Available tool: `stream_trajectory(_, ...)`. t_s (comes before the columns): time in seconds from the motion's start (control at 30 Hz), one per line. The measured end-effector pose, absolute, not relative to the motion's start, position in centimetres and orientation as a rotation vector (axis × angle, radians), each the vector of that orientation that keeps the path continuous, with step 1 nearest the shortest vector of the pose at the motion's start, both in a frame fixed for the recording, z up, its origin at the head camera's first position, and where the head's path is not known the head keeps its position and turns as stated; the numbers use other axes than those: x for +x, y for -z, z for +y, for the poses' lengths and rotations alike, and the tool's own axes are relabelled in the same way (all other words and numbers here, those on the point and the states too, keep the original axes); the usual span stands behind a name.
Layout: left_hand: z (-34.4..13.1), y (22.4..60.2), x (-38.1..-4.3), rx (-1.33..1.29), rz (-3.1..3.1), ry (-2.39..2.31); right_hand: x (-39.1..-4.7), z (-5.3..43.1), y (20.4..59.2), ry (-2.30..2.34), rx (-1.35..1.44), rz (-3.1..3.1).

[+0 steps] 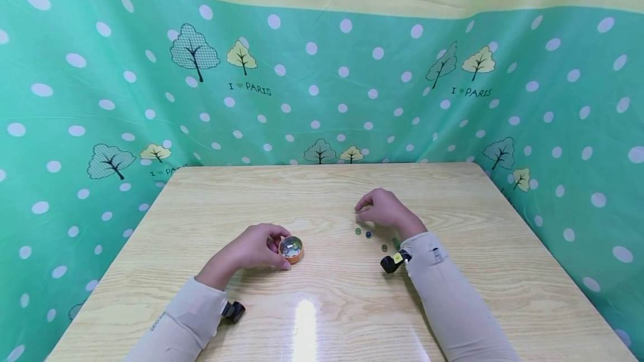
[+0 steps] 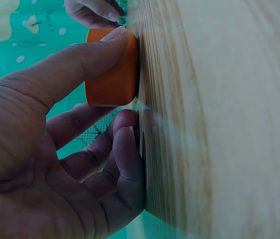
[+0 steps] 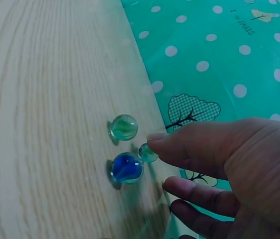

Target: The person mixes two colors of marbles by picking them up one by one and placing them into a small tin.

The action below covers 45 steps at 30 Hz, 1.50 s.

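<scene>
My left hand [image 1: 259,247] holds a small round orange cup [image 1: 292,250] with a shiny inside at its rim and side. In the left wrist view the thumb [image 2: 111,47] presses along the cup's orange wall [image 2: 107,82], which stands on the table. Further right, my right hand [image 1: 384,209] is lowered to the table with fingers bent. Its thumb [image 3: 179,144] is at a small green marble [image 3: 146,153], pinching it; the index finger is mostly hidden behind the thumb. Close by lie a clear green marble [image 3: 124,127] and a blue marble [image 3: 127,168].
Two more greenish marbles lie near the right wrist, one marble [image 1: 384,248] in plain view and another [image 1: 395,242] beside the sleeve. The wood-grain table [image 1: 322,194] reaches back to a green dotted curtain [image 1: 322,88]. Both wrists wear small black cameras.
</scene>
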<state>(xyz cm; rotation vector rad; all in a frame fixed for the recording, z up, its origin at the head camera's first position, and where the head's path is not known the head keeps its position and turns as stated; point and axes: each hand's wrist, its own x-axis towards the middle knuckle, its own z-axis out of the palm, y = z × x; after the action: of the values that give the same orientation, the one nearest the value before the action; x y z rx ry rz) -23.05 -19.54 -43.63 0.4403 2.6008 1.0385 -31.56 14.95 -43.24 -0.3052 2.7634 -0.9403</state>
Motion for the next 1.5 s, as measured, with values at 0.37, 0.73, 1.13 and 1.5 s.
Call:
stream_trajectory(0.37,-19.6,43.5,-22.8,0.419,2.611,-1.033,-31.3,14.8,43.7,0.949,-0.274,2.761)
stream_trajectory(0.73,-19.5,43.5,-22.8,0.418,2.617,-1.027,-31.9,15.3,44.2,0.943,-0.315,2.774)
stream_trajectory(1.13,-19.5,43.7,-22.9,0.443,2.619,-1.026,-31.7,15.5,43.7,0.956,-0.333,2.782)
stream_trajectory(1.5,-19.4,43.7,-22.8,0.444,2.617,-1.028,-31.9,15.6,43.1,1.081,-0.465,2.803)
